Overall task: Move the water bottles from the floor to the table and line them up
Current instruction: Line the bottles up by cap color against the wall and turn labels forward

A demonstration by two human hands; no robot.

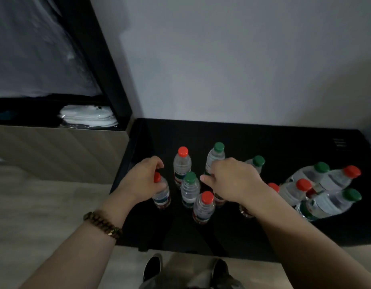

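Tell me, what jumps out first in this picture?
Clear bottles with red and green caps crowd the black table, some upright in the middle, others bunched at its right. The left hand grips a red-capped bottle at the cluster's left; the right hand reaches over the middle ones.

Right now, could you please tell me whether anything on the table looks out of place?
Yes: the bottles at the right end of the table are bunched rather than in a row, and seem to lean, though the wide lens may exaggerate that.

bottle labels [161, 196] blurred, no text readable
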